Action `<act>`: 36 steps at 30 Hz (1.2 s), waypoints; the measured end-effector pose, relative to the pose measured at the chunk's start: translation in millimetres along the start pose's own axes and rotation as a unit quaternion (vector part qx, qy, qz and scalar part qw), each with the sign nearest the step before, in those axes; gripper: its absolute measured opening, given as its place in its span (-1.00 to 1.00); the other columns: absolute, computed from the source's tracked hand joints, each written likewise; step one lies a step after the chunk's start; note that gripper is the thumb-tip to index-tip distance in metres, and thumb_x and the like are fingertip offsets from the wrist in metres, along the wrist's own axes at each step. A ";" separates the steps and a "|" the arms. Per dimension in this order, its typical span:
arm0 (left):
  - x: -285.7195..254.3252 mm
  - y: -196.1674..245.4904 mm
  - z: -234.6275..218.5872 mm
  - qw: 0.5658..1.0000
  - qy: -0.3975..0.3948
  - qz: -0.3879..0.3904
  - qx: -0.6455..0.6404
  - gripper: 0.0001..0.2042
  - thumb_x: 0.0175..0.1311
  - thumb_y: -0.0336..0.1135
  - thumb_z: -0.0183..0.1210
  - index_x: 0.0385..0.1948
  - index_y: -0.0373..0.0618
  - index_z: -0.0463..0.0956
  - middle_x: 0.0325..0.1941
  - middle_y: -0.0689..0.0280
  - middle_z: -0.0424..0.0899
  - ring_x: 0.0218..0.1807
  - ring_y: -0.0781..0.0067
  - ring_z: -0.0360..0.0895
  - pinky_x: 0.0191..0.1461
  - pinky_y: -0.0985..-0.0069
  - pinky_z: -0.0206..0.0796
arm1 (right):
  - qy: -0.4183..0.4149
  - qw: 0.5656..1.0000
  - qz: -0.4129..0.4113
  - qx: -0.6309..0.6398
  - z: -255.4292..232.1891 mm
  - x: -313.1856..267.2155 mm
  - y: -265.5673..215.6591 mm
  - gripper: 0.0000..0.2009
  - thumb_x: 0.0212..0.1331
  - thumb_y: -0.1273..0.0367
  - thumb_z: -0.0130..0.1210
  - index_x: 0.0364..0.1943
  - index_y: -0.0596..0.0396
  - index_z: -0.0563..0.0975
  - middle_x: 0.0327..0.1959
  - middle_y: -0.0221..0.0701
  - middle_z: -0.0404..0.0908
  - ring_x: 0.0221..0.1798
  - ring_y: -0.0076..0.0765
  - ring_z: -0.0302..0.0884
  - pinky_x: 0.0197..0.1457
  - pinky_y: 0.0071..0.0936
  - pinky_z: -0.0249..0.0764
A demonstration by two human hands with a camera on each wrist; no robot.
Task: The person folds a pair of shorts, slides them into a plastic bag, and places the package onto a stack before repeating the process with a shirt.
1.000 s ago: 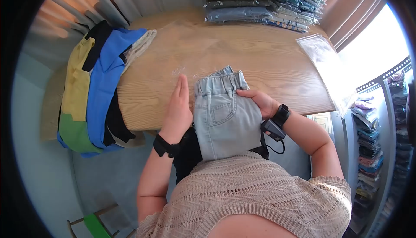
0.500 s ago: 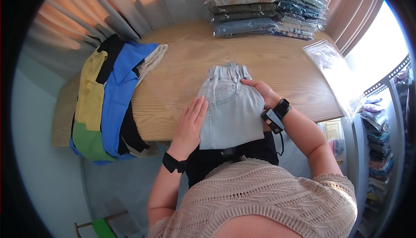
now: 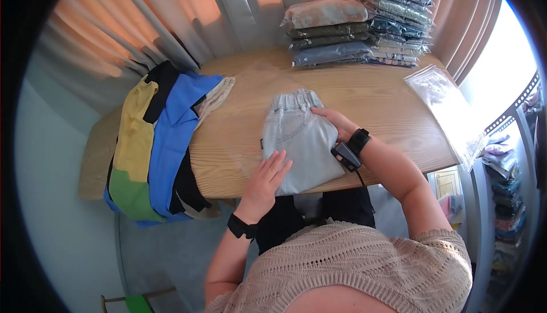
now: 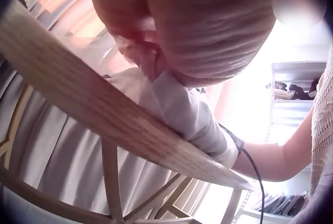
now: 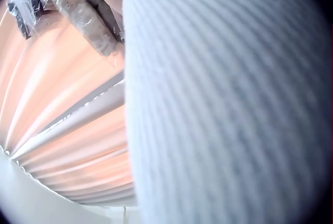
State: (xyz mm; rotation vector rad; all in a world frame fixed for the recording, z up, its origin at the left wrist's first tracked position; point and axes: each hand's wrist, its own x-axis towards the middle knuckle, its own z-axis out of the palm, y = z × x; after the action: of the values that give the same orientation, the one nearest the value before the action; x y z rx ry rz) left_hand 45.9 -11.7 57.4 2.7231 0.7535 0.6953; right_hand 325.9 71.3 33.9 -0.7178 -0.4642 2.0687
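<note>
Pale blue folded jeans [image 3: 302,142] with an elastic waistband lie at the table's front edge, waistband pointing away from me. My right hand [image 3: 340,124] grips their right side near the waistband, thumb on top and the other fingers hidden beneath. With fingers extended, my left hand [image 3: 265,185] rests on the lower left part of the jeans. In the left wrist view, the palm of the left hand [image 4: 208,26] looms over the pale cloth by the table edge [image 4: 104,104]. Blurred ribbed jeans fabric [image 5: 223,104] fills much of the right wrist view.
Stacks of bagged folded garments [image 3: 330,28] stand at the back right. Clear plastic bags [image 3: 447,113] lie along the right table edge. Blue, yellow, green and black clothes [image 3: 171,142] drape over the table's left side. Shelves with packed clothes [image 3: 504,199] stand at right.
The jeans went from upright near my body to lying forward on the table. My left hand moved from beside them, held on edge, to resting on their lower left. My right hand keeps its hold.
</note>
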 end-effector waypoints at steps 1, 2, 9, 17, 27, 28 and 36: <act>-1.4 -1.1 2.6 1.000 -0.001 -0.004 -0.001 -0.41 0.03 -0.72 -0.13 0.21 -0.13 0.28 0.38 0.14 0.19 0.38 0.08 0.14 0.38 0.21 0.03 | 0.007 0.999 -0.022 0.023 -2.3 -0.3 3.6 -0.63 0.34 0.22 -0.11 0.04 0.25 0.41 -0.03 -0.21 0.57 -0.02 -0.25 0.57 0.13 -0.27 0.49; -1.8 -2.8 5.9 0.999 0.041 -0.006 0.012 -0.43 0.03 -0.71 -0.12 0.19 -0.13 0.30 0.36 0.10 0.20 0.35 0.03 0.17 0.35 0.22 0.06 | 0.008 1.000 -0.018 0.024 -0.2 -3.9 4.4 -0.63 0.34 0.22 -0.11 0.04 0.25 0.41 -0.03 -0.21 0.57 -0.02 -0.25 0.57 0.13 -0.27 0.49; -20.6 6.7 14.6 0.954 0.219 -0.193 0.065 -0.61 0.02 -0.52 0.14 -0.03 -0.18 0.38 0.03 0.00 0.41 0.02 -0.02 0.40 0.07 0.21 0.26 | 0.069 0.995 0.034 -0.060 19.4 -47.8 11.4 -0.62 0.21 0.47 0.00 0.12 0.28 0.34 0.05 -0.14 0.50 0.07 -0.17 0.51 0.22 -0.24 0.41; -39.9 10.2 14.4 0.917 0.164 -0.362 0.040 -0.86 0.05 -0.43 0.19 -0.49 -0.17 0.37 -0.50 0.18 0.47 -0.38 0.09 0.44 -0.28 0.25 0.32 | 0.119 0.992 0.022 -0.040 33.9 -34.1 13.9 -0.57 0.15 0.61 -0.03 0.15 0.35 0.26 0.05 -0.11 0.47 0.06 -0.11 0.50 0.21 -0.21 0.43; -21.1 22.2 17.2 0.927 0.205 -0.309 0.064 -0.88 -0.03 -0.43 0.16 -0.63 -0.13 0.37 -0.62 0.25 0.48 -0.56 0.17 0.47 -0.51 0.30 0.30 | 0.171 0.983 -0.052 0.037 27.3 -0.4 19.9 -0.70 0.20 0.56 -0.07 0.01 0.42 0.34 -0.09 -0.07 0.51 -0.05 -0.10 0.55 0.07 -0.23 0.52; -18.0 25.2 16.1 0.928 0.210 -0.303 0.060 -0.87 -0.05 -0.44 0.17 -0.65 -0.12 0.37 -0.63 0.26 0.48 -0.59 0.19 0.46 -0.53 0.31 0.29 | 0.166 0.983 -0.058 0.062 23.2 4.5 19.3 -0.73 0.20 0.56 -0.07 -0.03 0.42 0.36 -0.12 -0.08 0.53 -0.08 -0.11 0.57 0.03 -0.24 0.54; 2.5 47.0 -2.4 0.932 0.242 -0.269 0.001 -0.87 -0.07 -0.47 0.17 -0.68 -0.16 0.37 -0.72 0.25 0.44 -0.67 0.30 0.42 -0.57 0.43 0.25 | 0.154 0.970 -0.127 -0.136 17.4 -4.9 10.6 -0.75 0.16 0.54 -0.02 -0.06 0.30 0.42 -0.22 -0.23 0.56 -0.26 -0.27 0.59 -0.17 -0.38 0.57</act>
State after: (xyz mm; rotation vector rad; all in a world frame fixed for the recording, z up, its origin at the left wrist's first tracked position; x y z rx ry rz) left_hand 66.5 -49.6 76.3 2.1782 1.5236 1.2197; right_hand 310.3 60.4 42.8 -1.0640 -0.6323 1.6353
